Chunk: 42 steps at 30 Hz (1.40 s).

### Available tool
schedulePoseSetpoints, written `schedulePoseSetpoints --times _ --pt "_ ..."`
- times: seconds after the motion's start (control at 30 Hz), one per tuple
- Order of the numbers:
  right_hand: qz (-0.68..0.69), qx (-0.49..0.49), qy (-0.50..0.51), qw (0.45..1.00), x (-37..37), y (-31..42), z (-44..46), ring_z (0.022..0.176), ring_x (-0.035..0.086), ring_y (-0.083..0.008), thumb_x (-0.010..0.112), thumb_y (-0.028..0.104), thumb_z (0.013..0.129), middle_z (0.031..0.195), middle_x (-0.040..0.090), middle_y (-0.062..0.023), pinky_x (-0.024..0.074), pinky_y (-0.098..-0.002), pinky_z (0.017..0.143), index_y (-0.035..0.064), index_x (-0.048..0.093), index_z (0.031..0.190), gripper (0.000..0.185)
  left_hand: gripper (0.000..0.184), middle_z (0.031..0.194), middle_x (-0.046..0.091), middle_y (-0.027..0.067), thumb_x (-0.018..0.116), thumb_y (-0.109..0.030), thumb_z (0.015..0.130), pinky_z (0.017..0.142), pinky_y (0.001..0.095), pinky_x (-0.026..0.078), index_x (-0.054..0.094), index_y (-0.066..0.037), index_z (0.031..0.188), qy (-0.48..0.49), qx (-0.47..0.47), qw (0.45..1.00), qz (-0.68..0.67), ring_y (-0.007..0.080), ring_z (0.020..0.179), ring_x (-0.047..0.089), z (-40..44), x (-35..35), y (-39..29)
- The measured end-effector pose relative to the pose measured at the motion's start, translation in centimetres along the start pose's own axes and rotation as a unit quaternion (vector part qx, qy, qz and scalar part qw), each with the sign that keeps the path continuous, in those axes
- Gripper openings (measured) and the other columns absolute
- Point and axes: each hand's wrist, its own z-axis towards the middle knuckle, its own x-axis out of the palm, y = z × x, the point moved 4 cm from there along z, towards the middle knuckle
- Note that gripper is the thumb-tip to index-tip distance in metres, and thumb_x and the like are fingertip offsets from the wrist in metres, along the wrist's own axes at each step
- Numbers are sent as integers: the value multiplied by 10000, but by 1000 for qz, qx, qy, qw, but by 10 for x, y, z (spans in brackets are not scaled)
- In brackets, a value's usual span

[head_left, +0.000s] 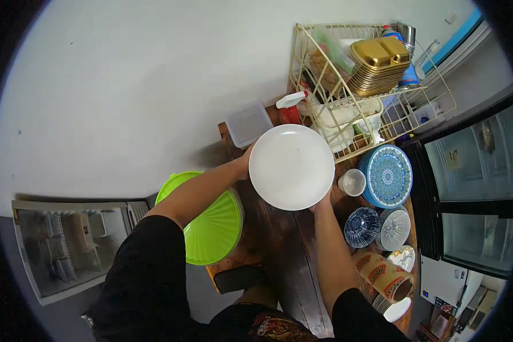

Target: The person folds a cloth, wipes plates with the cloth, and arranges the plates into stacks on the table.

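A round white plate [292, 167] is held up over the dark wooden table [279, 239], its face toward me. My left hand [245, 163] grips it at the left rim, with the fingers mostly hidden behind it. At the lower right rim, my right hand [324, 202] holds the same plate, its fingers also largely out of sight underneath. Left of the plate is a translucent plastic container [249, 125]. A clear plastic cup [352, 182] stands near my right hand.
A wire rack [347, 94] with gold food boxes [379, 57] stands at the back right. Blue patterned plates [389, 175], a dark blue bowl [361, 227], a white bowl [394, 229] and a printed roll [383, 276] line the right side. A lime-green lidded bin [211, 228] is at left.
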Motion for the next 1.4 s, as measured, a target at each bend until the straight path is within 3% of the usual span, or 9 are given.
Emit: schedulePoseSetpoints --times 0.17,0.5,0.67,0.83,1.0,1.23,1.27,1.33,1.4 --pt "49 34 19 998 -3 -1 -23 1191 567 -346 307 746 907 1400 527 -178 499 -448 954 130 437 1461 839 553 1172 671 108 477 -493 960 802 432 566 572 -83 1320 60 7 998 -6 251 994 663 5 -2 25" --pt "136 -24 8 990 -36 -25 -62 1156 594 -330 328 688 931 1370 555 -171 508 -461 945 137 460 1445 765 485 1192 664 97 455 -446 991 809 445 568 567 -121 1334 113 -48 990 68 248 1000 659 1 24 35" --pt "172 -82 -6 982 -72 -55 -70 1161 591 -325 347 685 927 1374 553 -165 506 -467 958 140 464 1441 758 471 1184 662 86 457 -443 998 835 445 560 554 -139 1345 178 -19 972 155 242 1012 650 9 30 48" --pt "286 -64 53 955 -121 -99 -82 1187 579 -324 378 673 926 1392 539 -164 508 -478 962 145 459 1445 745 458 1154 667 74 458 -443 1004 867 429 546 546 -154 1348 257 -90 960 71 238 1015 643 18 36 85" --pt "356 -62 41 931 -178 -148 -96 1212 564 -330 414 667 915 1412 521 -164 509 -496 974 154 450 1453 745 480 1199 642 68 429 -459 1017 890 402 529 508 -157 1381 205 82 956 196 233 1062 622 -17 72 95" --pt "363 -68 19 929 -180 -156 -171 1220 562 -323 420 632 919 1403 529 -152 502 -504 1004 149 447 1452 719 494 1297 587 66 413 -446 1026 916 379 513 449 -166 1432 226 -114 950 185 222 1119 590 -36 99 144" --pt "382 -65 9 922 -189 -164 -174 1214 566 -322 406 619 929 1396 536 -150 511 -503 991 143 445 1452 708 481 1264 606 68 426 -436 1021 915 376 515 470 -164 1416 221 -54 949 218 219 1093 603 -30 94 160" --pt "418 -53 -7 907 -204 -176 -190 1186 583 -327 376 612 945 1380 545 -160 529 -499 956 125 441 1451 706 458 1215 634 72 451 -412 1011 911 371 520 501 -157 1388 246 -78 949 183 214 1057 622 -27 87 189" --pt "449 -57 -31 891 -198 -165 -222 1164 596 -332 360 618 952 1373 548 -170 539 -497 934 112 439 1450 715 447 1198 643 75 462 -398 1007 909 368 525 512 -151 1376 280 -188 933 122 213 1046 627 -38 99 210"
